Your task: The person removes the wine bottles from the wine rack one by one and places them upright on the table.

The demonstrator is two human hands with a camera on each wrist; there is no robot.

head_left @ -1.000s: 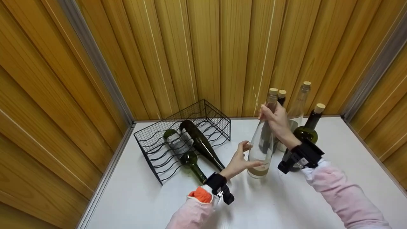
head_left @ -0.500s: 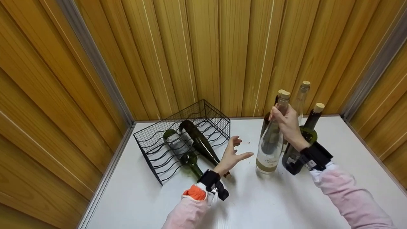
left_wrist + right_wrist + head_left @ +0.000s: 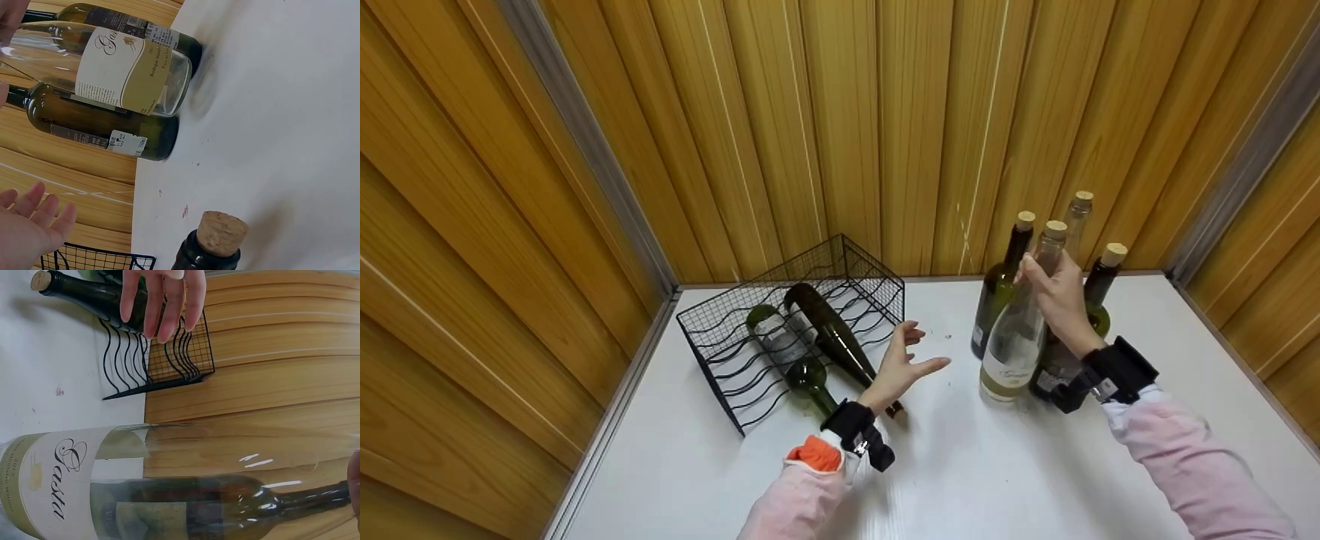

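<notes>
Glass crowds the right of the head view, where a clear bottle [image 3: 1012, 352] with a pale label is upright in the right hand [image 3: 1061, 296], thumb and fingers curled round its neck. I can't tell whether its base touches the white table [image 3: 945, 480]. Just beyond it, on the frame's left side, stands a dark bottle [image 3: 997, 296]; a green bottle [image 3: 1099, 289] is half hidden behind the hand, and a second clear bottle [image 3: 1078, 223] shows little but its neck nearer the wall [image 3: 922, 150].

Around the centre, the left hand [image 3: 896, 371] holds nothing, its thumb well apart from its fingers. Its wrist passes over the necks of a brown bottle [image 3: 836, 330] and a squat green bottle [image 3: 805, 373], both lying in the wire rack [image 3: 735, 315], left of centre.

What worries me is the grip, all up at the neck: the heavy base could swing into the dark bottle and tip it, and with so little room one topple might take others along. The black wristband [image 3: 1117, 375] seems close enough to catch the green bottle, and a dropped left wrist could knock those jutting necks and roll a bottle.
</notes>
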